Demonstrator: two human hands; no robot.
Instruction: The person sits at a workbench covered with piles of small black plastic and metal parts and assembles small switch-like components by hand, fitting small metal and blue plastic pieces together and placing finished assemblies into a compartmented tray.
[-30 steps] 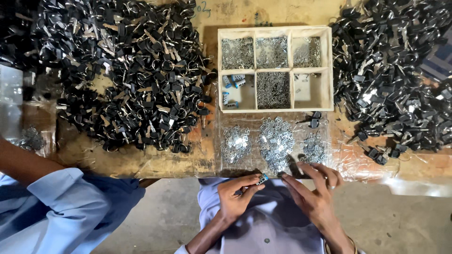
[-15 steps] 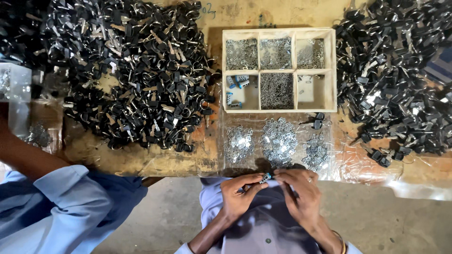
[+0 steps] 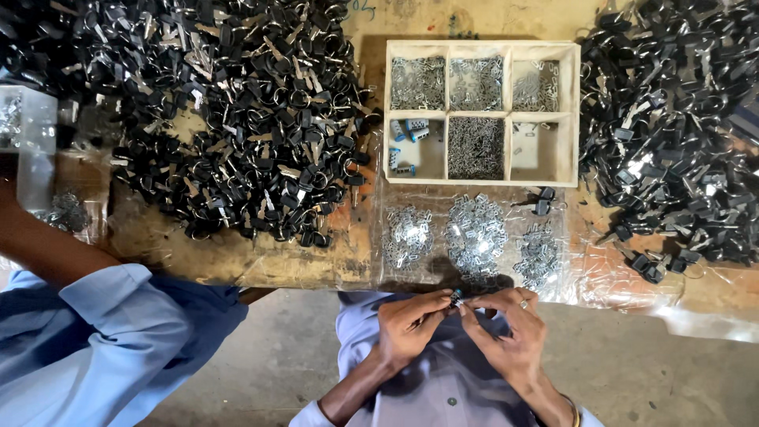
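both grips pinch the small metal part [image 3: 456, 296] between fingertips.

Rough wooden tray [image 3: 481, 47]; shiny metal clips [image 3: 475, 236] (glossy plastic sheet [image 3: 632, 277]).

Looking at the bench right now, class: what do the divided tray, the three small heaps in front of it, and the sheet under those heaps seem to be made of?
Tray: probably unpainted wood, pale and matt with thick square walls.
Heaps: likely bare metal, silvery parts that glint.
Sheet: seemingly thin clear plastic, glossy and wrinkled, the bench showing through.
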